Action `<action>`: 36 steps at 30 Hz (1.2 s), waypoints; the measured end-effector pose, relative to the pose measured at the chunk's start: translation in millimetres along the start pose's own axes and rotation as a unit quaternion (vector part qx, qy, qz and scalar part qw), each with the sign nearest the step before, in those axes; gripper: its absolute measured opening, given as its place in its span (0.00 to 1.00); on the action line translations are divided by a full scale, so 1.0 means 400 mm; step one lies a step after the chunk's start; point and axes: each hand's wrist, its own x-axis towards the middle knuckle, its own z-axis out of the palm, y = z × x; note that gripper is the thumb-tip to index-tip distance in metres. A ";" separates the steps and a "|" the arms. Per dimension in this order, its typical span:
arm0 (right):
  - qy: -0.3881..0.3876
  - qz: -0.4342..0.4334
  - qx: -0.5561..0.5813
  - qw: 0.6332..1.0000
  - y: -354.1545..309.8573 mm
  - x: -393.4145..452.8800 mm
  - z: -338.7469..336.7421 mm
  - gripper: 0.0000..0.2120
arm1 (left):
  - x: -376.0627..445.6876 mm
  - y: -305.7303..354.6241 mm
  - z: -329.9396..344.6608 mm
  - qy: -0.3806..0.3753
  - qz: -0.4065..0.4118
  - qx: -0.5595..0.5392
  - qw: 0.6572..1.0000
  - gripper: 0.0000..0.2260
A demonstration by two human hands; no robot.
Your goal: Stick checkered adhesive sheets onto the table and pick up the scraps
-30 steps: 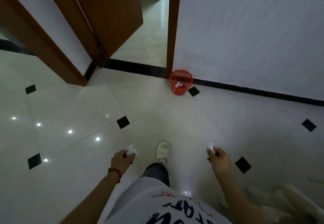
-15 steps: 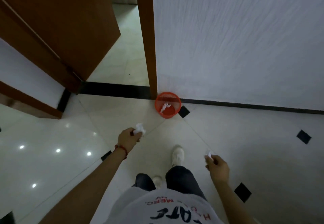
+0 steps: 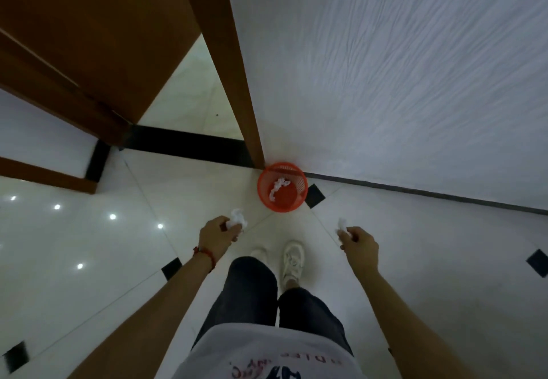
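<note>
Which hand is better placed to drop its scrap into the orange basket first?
Probably the left hand: its crumpled white scrap sits nearer the round orange mesh basket than the right hand with its smaller scrap.

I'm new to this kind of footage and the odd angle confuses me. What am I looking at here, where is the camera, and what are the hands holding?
There is no machine here: a person wears a wide-angle camera on the head, and it looks forward and down, so you see their own arms, legs and shoes from above. The wide lens bends the wall and door frame.

The left hand, with a red cord at the wrist, is closed around a crumpled white paper scrap. The right hand pinches a smaller white scrap in its fingers.

Ahead on the tiled floor, against the wall beside the doorway, stands a small red bin with a white scrap in the bin already. The person stands facing it, probably about to drop both scraps in.
</note>
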 end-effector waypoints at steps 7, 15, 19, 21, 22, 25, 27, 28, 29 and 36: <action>-0.023 0.018 0.023 0.999 -0.062 0.188 0.138 0.08 | 0.185 0.055 0.081 -0.048 -0.012 0.059 0.997 0.09; -0.072 0.044 0.002 0.996 0.028 0.432 0.381 0.06 | 0.497 -0.034 0.275 -0.082 -0.025 0.129 0.988 0.16; -0.066 0.074 0.008 0.995 0.080 0.548 0.487 0.10 | 0.627 -0.070 0.371 -0.099 -0.027 0.135 0.985 0.16; -0.071 0.072 0.007 0.995 0.102 0.591 0.522 0.11 | 0.683 -0.076 0.408 -0.098 -0.021 0.121 0.988 0.16; -0.073 0.070 0.005 0.995 0.108 0.608 0.534 0.10 | 0.708 -0.080 0.422 -0.097 -0.022 0.115 0.988 0.15; -0.065 0.066 0.036 0.995 0.123 0.654 0.560 0.11 | 0.759 -0.095 0.450 -0.093 -0.033 0.101 0.990 0.14; -0.083 0.076 0.041 0.993 0.121 0.668 0.568 0.18 | 0.771 -0.100 0.455 -0.088 -0.051 0.085 0.991 0.19; -0.101 0.077 0.033 0.991 0.118 0.668 0.569 0.20 | 0.769 -0.097 0.454 -0.087 -0.061 0.075 0.992 0.22; -0.115 0.069 0.022 0.991 0.114 0.665 0.570 0.19 | 0.764 -0.093 0.452 -0.086 -0.062 0.068 0.992 0.24; -0.117 0.101 0.003 0.988 0.063 0.557 0.488 0.17 | 0.636 -0.054 0.368 -0.107 -0.044 0.105 0.988 0.17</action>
